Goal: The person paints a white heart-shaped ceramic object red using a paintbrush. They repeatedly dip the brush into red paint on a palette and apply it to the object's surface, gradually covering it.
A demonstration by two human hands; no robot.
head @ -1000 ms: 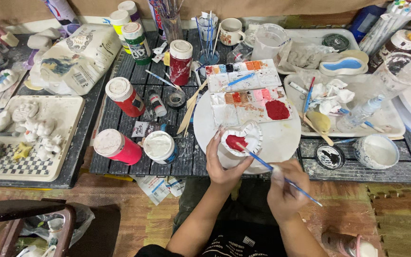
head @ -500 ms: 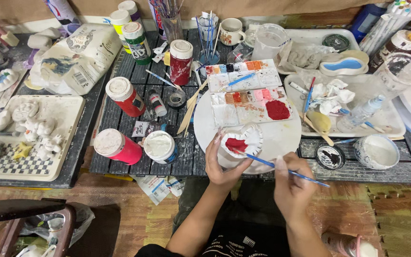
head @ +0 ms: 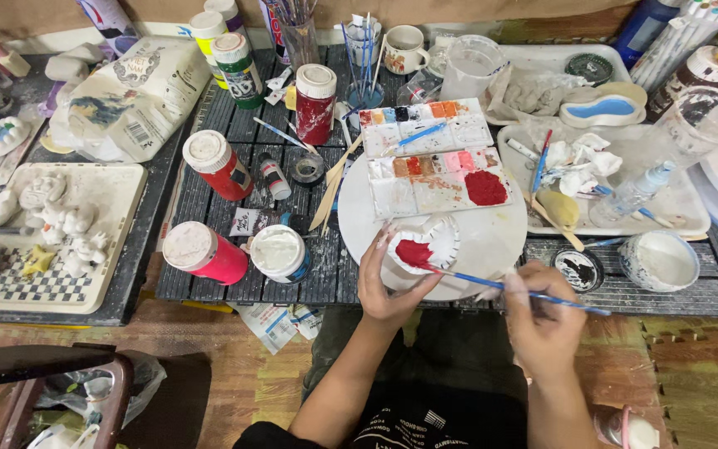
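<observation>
From my remote seat, I see the left hand (head: pixel 386 287) curled closed around a small white plaster figure (head: pixel 422 249), its face partly painted red, held over the near edge of a round white board (head: pixel 492 241). The right hand (head: pixel 542 320) pinches a blue-handled brush (head: pixel 508 287) shut between its fingers, the tip touching the red patch. Two paint palettes (head: pixel 434 158) lie on the board just beyond. Red paint bottles (head: pixel 209 249) with white lids rest to the left on the dark slatted table (head: pixel 226 208).
</observation>
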